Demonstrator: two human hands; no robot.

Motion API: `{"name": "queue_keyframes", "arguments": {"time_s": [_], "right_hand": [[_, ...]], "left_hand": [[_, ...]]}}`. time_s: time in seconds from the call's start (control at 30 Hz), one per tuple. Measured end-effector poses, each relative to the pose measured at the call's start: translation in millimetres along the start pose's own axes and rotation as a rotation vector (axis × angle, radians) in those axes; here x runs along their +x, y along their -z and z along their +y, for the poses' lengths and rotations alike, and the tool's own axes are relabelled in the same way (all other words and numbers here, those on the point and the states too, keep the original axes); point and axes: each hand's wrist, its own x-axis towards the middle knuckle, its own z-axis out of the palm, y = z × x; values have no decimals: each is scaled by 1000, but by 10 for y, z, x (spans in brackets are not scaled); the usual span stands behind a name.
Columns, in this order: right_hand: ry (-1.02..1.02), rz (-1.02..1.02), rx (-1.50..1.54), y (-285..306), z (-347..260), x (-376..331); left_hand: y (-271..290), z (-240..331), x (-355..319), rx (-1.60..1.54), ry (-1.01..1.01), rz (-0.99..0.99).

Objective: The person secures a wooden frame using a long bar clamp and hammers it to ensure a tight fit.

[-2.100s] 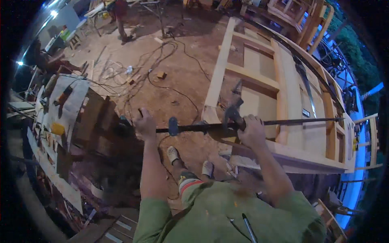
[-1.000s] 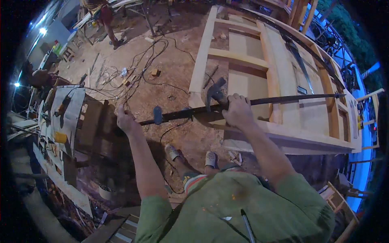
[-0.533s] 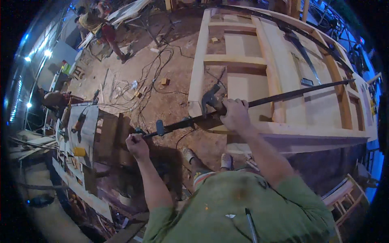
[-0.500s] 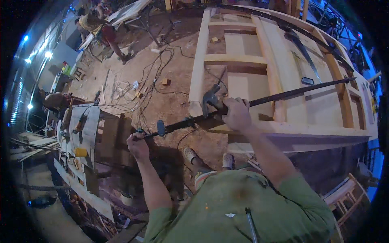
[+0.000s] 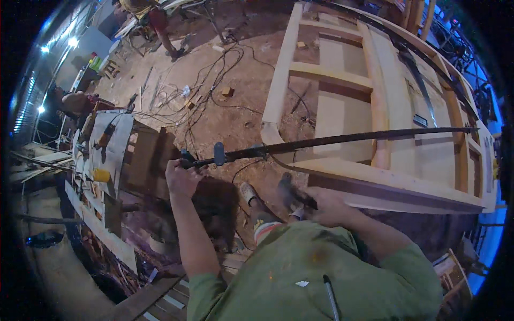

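Observation:
My left hand (image 5: 182, 178) is closed around the near-left end of a long dark bar clamp (image 5: 342, 140). The bar reaches rightward across a pale wooden frame (image 5: 348, 174), its far end over the frame's right side. A rounded grey jaw pad (image 5: 219, 153) stands up from the bar just right of that hand. Below the bar, in front of my body, my right hand (image 5: 331, 207) grips a hammer (image 5: 289, 193) by its handle. Motion smears the hammer and that hand a little.
Cables (image 5: 214, 80) and wood offcuts (image 5: 228, 91) lie on the dirt floor. At left stands a cluttered bench (image 5: 115, 131) with a yellow cup (image 5: 101, 175). A person (image 5: 152, 21) stands at the back left. A small dark rectangular object (image 5: 420, 120) rests on the frame.
My right hand has left the bar and dropped toward my body with the hammer. The bar's right part sits lower in view. My left hand still holds its end.

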Motion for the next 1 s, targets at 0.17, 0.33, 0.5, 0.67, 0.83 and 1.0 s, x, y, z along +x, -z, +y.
{"name": "queue_keyframes", "arguments": {"time_s": [0.17, 0.33, 0.5, 0.67, 0.83, 1.0], "right_hand": [[-24, -336, 253, -279, 37, 162], [32, -560, -32, -914, 91, 288], [154, -902, -77, -903, -460, 292], [-94, -629, 341, -365, 263, 498], [-416, -428, 176, -304, -80, 369], [119, -580, 115, -1220, -89, 74]], "left_hand": [[-76, -3, 1, 17, -28, 41], [-52, -75, 76, -5, -131, 23], [-47, -116, 46, -58, -144, 135], [-169, -99, 21, 22, -65, -59], [254, -20, 152, 11, -111, -6], [-90, -79, 83, 6, -70, -64]]}}
